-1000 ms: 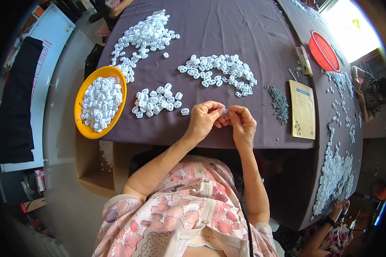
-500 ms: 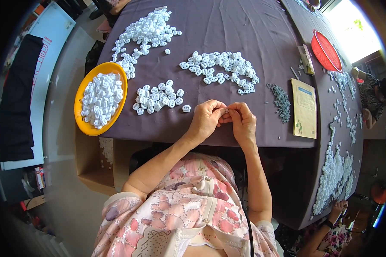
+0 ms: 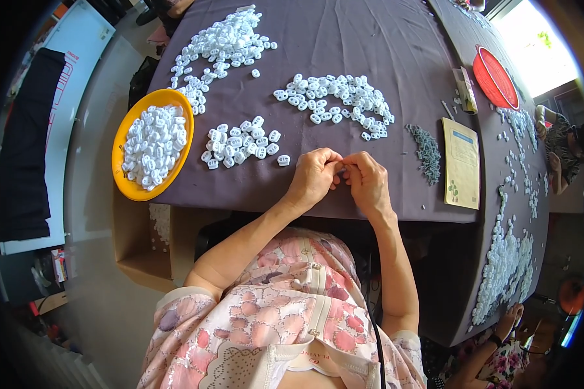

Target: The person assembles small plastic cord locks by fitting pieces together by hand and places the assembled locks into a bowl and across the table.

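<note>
My left hand (image 3: pixel 315 176) and my right hand (image 3: pixel 370 181) meet just above the table's near edge, fingertips pinched together. Whatever lies between them is too small and too covered to make out. Beside my left hand is a loose white plastic piece with two holes (image 3: pixel 283 160), at the edge of a small cluster of similar white pieces (image 3: pixel 240 144). Beyond my hands spreads a wider group of white two-hole pieces (image 3: pixel 344 91). Right of my right hand lies a heap of small grey parts (image 3: pixel 428 155).
A yellow bowl (image 3: pixel 119 175) full of white pieces sits at the table's left edge, with another white heap (image 3: pixel 224 42) behind it. To the right are a tan packet (image 3: pixel 461 165), a red basket (image 3: pixel 494 76) and more white pieces (image 3: pixel 506 266). Other people work there.
My fingertips have drawn closer together and my wrists have turned slightly. The piles on the table look the same, only shifted a little in the picture.
</note>
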A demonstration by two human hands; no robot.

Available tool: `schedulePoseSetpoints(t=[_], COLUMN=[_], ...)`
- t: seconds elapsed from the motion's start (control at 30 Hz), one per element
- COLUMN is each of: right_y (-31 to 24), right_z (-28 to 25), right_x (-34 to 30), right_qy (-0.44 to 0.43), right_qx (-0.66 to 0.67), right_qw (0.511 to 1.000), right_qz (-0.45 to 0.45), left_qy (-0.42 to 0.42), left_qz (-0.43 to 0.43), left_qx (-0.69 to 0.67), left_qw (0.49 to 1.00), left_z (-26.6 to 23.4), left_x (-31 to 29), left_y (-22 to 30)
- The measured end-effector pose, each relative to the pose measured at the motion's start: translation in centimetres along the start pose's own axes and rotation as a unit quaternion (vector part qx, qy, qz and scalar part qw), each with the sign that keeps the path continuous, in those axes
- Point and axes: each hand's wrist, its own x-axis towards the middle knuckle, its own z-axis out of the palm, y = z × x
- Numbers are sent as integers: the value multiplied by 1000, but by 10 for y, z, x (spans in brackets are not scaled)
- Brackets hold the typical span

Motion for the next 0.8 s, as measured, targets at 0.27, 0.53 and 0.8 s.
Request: schedulePoseSetpoints(t=[0.27,0.53,0.8], right_y=[3,2,10], right_z=[-1,-2,4], right_x=[1,11,65], right_qy=[39,-7,35], right_qx=[129,91,-99], right_qw=[980,986,994], right_qz=[148,138,-24], left_qy=[-18,1,40], left_qz=[-19,-14,-13], left_qx=[-29,-76,-202], left_qw=[999,997,979], left_z=[-2,-4,-12], left_x=[3,5,5], left_y=[1,-7,-14])
